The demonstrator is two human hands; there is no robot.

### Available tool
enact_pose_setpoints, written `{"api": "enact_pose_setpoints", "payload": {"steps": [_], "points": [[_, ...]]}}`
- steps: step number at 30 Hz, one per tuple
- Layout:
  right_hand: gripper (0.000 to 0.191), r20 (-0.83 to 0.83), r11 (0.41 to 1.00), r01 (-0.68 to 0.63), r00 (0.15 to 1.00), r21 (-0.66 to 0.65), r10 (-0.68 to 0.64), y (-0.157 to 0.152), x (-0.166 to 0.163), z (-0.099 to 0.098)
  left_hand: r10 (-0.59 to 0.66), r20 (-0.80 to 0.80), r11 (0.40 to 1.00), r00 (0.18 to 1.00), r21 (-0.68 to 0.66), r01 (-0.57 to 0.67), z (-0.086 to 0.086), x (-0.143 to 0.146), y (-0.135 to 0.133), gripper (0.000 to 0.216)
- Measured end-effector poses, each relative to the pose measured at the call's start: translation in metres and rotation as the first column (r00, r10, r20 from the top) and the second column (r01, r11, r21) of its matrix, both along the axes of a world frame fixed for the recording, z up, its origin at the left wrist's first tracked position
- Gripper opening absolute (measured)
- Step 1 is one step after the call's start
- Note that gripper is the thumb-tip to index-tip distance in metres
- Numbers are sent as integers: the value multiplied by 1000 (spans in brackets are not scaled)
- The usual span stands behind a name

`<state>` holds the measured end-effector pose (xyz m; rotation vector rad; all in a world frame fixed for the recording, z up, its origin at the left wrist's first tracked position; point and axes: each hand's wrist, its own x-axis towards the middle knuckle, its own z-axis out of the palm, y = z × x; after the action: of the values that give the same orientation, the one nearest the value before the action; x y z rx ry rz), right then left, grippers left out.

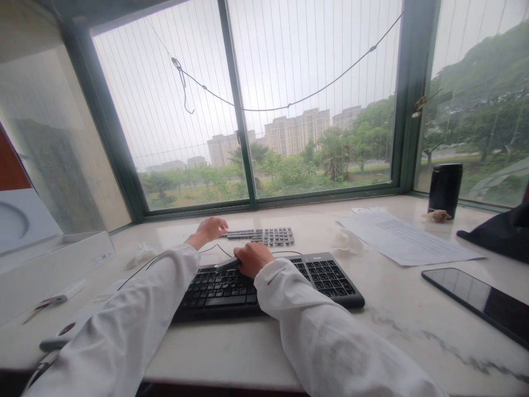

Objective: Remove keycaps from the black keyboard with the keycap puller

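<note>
My left hand (209, 230) reaches over the left end of several rows of loose-looking grey keys (268, 236) behind the keyboard, its fingers extended. I cannot tell whether these keys are separate or part of a slim keyboard. My right hand (253, 259) is closed around a dark stick-like tool (228, 264) with a lighter end pointing left. It is over the middle of a black full-size keyboard (231, 301), which lies in front of me. My right hand and sleeve hide part of its keys.
A white box (53, 264), keys (52, 301) and a computer mouse (61, 333) are at left. Crumpled clear plastic (346, 240), a printed sheet (405, 237), a phone (475, 300) and a black can-shaped object (444, 190) are at right. A cable runs behind the keyboard.
</note>
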<state>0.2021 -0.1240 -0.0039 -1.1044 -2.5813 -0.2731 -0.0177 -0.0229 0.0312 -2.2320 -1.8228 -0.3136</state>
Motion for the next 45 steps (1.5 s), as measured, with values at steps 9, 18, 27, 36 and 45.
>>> {"api": "enact_pose_setpoints", "payload": {"steps": [9,18,27,36,45], "points": [[19,-82,994,100,991,-46,-104,-3,1,5,-247,322,914,914,-236,330,26,-13,-88,40],[16,-558,991,-20,827,-133,-59,-13,-14,8,-356,551,732,755,-338,591,-17,-30,-117,38],[33,-938,728,-592,216,-345,-269,-21,-52,-5,-490,606,687,626,-173,705,-38,-27,-114,40],[38,-943,697,-641,147,-321,-299,-32,-67,-12,-401,690,691,603,-205,693,-43,-25,-112,37],[40,-927,628,-696,154,-348,-343,-29,-69,-16,-327,744,665,583,-257,701,-46,-27,-108,40]]}}
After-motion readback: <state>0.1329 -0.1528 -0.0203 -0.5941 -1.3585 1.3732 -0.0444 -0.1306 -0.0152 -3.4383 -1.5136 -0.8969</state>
